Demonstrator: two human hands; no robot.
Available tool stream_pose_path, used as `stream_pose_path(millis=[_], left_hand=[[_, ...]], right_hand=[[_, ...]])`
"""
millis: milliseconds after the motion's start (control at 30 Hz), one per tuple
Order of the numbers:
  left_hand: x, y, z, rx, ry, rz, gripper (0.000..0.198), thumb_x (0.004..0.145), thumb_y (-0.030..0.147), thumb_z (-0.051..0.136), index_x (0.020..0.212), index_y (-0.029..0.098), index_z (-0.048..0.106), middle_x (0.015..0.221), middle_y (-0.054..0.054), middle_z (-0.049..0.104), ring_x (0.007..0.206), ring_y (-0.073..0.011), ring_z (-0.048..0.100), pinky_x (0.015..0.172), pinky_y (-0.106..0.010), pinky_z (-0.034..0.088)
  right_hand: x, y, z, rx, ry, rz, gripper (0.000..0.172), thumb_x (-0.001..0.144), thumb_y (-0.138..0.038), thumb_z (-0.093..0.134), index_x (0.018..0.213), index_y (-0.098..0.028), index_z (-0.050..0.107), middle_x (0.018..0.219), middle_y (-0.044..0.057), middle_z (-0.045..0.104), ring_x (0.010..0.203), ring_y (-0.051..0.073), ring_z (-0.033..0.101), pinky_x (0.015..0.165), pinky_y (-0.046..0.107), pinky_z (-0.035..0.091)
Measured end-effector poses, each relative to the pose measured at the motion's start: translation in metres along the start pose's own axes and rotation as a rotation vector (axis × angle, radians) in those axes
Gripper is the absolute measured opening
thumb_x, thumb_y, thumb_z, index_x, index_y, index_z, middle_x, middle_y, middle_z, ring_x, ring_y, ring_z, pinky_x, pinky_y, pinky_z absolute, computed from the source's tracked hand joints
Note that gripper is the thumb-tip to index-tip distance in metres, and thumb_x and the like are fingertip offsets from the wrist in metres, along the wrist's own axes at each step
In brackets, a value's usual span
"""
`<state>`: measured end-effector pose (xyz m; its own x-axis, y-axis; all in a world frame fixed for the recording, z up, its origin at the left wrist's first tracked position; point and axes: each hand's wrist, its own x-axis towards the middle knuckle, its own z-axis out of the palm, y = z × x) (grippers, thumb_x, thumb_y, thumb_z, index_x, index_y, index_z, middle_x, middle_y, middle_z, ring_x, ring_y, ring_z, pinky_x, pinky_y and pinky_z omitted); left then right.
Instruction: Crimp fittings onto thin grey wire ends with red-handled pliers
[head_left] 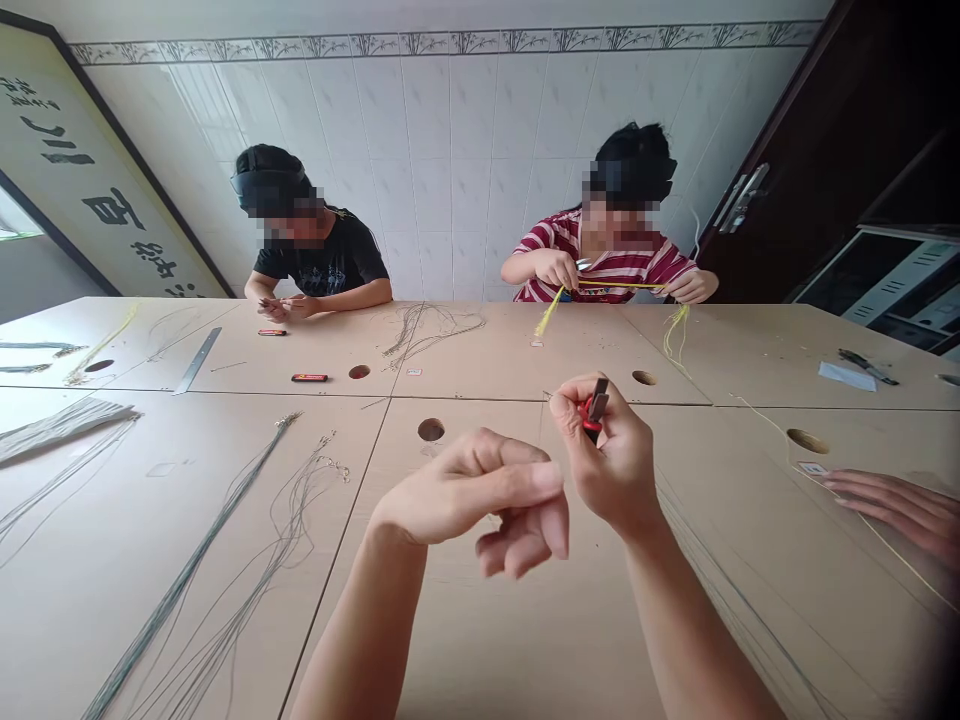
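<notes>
My right hand (609, 450) is raised over the table and closed round a small red and dark lighter (594, 410), thumb near its top. My left hand (480, 495) hovers just left of it with fingers curled together in a pinch; what it holds, if anything, is too thin to make out. Below both hands lies the light wooden table (480, 640).
Bundles of thin grey cords (225, 540) lie at left. Two people sit across; one handles yellow cord (600, 287). Another person's hand (900, 505) rests at the right edge. A metal ruler (196, 360), a red lighter (309, 378), pliers (866, 365) and cable holes (430, 430) are on the table.
</notes>
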<state>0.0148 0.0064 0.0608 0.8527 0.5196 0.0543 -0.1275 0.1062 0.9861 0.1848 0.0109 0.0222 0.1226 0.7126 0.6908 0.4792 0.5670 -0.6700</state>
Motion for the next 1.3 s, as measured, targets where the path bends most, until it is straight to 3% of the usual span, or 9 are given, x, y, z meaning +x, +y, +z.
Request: stream_pose_path(millis=[100,200,267,367,533,700,867,1067,1300], left_hand=[[-0.001,-0.001,0.005,-0.168,0.079,0.187,0.050,0.086,0.063,0.047,0.066,0.021,0.065,0.053,-0.005,0.062,0.042,-0.0159,0.060,0.040,-0.028,0.049],[0.005,0.002,0.010,-0.182,0.426,0.497,0.046,0.090,0.061,0.041,0.077,0.026,0.068,0.090,-0.005,0.074,0.087,-0.0233,0.072,0.074,-0.036,0.060],[0.010,0.005,0.009,-0.144,0.623,0.633,0.041,0.095,0.053,0.038,0.089,0.029,0.070,0.117,-0.001,0.068,0.119,-0.0247,0.060,0.095,-0.039,0.053],[0.016,0.007,0.003,-0.094,0.755,0.695,0.039,0.099,0.044,0.034,0.099,0.029,0.070,0.132,0.002,0.060,0.135,-0.0246,0.044,0.108,-0.042,0.043],[0.023,-0.003,-0.004,-0.001,0.760,0.614,0.037,0.099,0.037,0.038,0.096,0.024,0.072,0.128,-0.002,0.065,0.129,-0.0221,0.052,0.107,-0.038,0.043],[0.026,-0.012,0.000,0.379,0.827,0.453,0.031,0.095,0.039,0.048,0.094,0.020,0.073,0.115,-0.006,0.071,0.103,-0.0203,0.066,0.091,-0.033,0.051],[0.022,-0.010,0.000,0.634,0.839,0.363,0.031,0.096,0.038,0.047,0.090,0.019,0.072,0.090,-0.006,0.074,0.084,-0.0177,0.067,0.078,-0.028,0.052],[0.020,-0.010,-0.003,0.538,0.788,0.307,0.025,0.095,0.031,0.045,0.085,0.017,0.063,0.084,-0.004,0.070,0.062,-0.0116,0.065,0.056,-0.023,0.050],[0.018,-0.008,-0.007,0.529,0.803,0.247,0.014,0.089,0.020,0.050,0.081,0.018,0.061,0.066,0.001,0.061,0.047,-0.0059,0.040,0.042,-0.019,0.032]], right_hand=[[-0.002,-0.001,0.002,0.030,-0.008,-0.004,0.014,0.092,-0.021,0.051,0.078,-0.022,0.048,0.073,-0.003,0.046,0.060,0.010,0.039,0.056,0.024,0.036],[-0.003,-0.005,0.004,0.054,-0.015,-0.025,0.012,0.091,-0.020,0.051,0.080,-0.022,0.048,0.075,-0.002,0.048,0.060,0.009,0.041,0.056,0.024,0.037],[-0.003,-0.007,0.005,0.051,-0.014,-0.031,0.012,0.092,-0.021,0.051,0.080,-0.022,0.048,0.076,-0.002,0.049,0.060,0.009,0.041,0.055,0.024,0.036],[-0.003,-0.010,0.006,0.041,-0.012,-0.024,0.013,0.092,-0.023,0.052,0.080,-0.022,0.048,0.075,-0.002,0.048,0.059,0.009,0.041,0.054,0.025,0.035],[-0.003,-0.009,0.010,0.052,-0.032,-0.046,0.013,0.092,-0.022,0.053,0.080,-0.022,0.047,0.078,-0.002,0.049,0.064,0.010,0.044,0.057,0.026,0.037],[-0.003,-0.007,0.011,0.019,-0.042,-0.050,0.014,0.093,-0.025,0.053,0.080,-0.022,0.047,0.077,-0.001,0.050,0.067,0.011,0.047,0.058,0.027,0.038],[-0.004,-0.004,0.011,-0.010,-0.045,-0.044,0.013,0.093,-0.027,0.053,0.081,-0.022,0.048,0.079,-0.001,0.053,0.069,0.012,0.049,0.059,0.027,0.039],[-0.004,-0.003,0.012,-0.006,-0.075,-0.060,0.013,0.093,-0.025,0.052,0.081,-0.023,0.048,0.077,-0.001,0.052,0.070,0.013,0.049,0.062,0.028,0.040],[-0.004,-0.003,0.013,0.011,-0.093,-0.050,0.014,0.093,-0.025,0.052,0.081,-0.022,0.048,0.076,-0.002,0.051,0.070,0.012,0.047,0.063,0.028,0.038]])
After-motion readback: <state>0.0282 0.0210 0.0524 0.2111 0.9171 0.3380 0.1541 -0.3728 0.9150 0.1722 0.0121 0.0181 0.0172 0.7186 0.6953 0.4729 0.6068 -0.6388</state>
